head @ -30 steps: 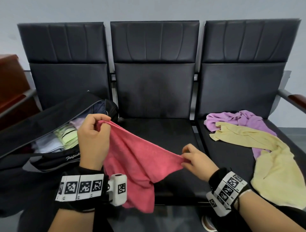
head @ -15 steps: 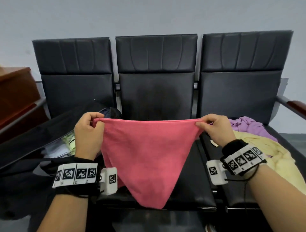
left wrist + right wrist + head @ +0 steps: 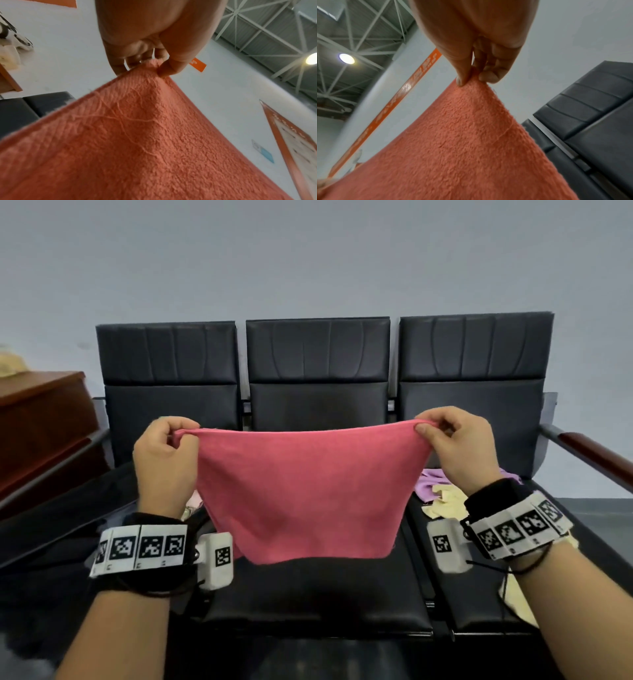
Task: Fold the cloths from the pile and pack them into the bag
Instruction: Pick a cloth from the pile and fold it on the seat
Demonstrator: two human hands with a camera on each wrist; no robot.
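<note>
A pink cloth [image 3: 301, 494] hangs spread in the air above the middle seat, its top edge stretched level between my hands. My left hand [image 3: 164, 460] pinches its top left corner, and in the left wrist view the thumb and fingers clamp the pink cloth [image 3: 137, 142] at that corner. My right hand [image 3: 455, 446] pinches the top right corner; the right wrist view shows the pink cloth [image 3: 462, 142] held between thumb and forefinger. The black bag [image 3: 58, 529] lies on the left seat, mostly hidden by my left arm. A purple cloth [image 3: 431, 481] and a yellow cloth [image 3: 442, 501] lie on the right seat.
A row of three black seats [image 3: 318, 594] stands against a grey wall. A wooden armrest [image 3: 596, 453] juts out at the right. A brown wooden cabinet [image 3: 37, 419] stands at the left.
Both hands rose and spread apart, pulling the pink cloth from a bunched drape into a flat hanging sheet. The head view tilted upward.
</note>
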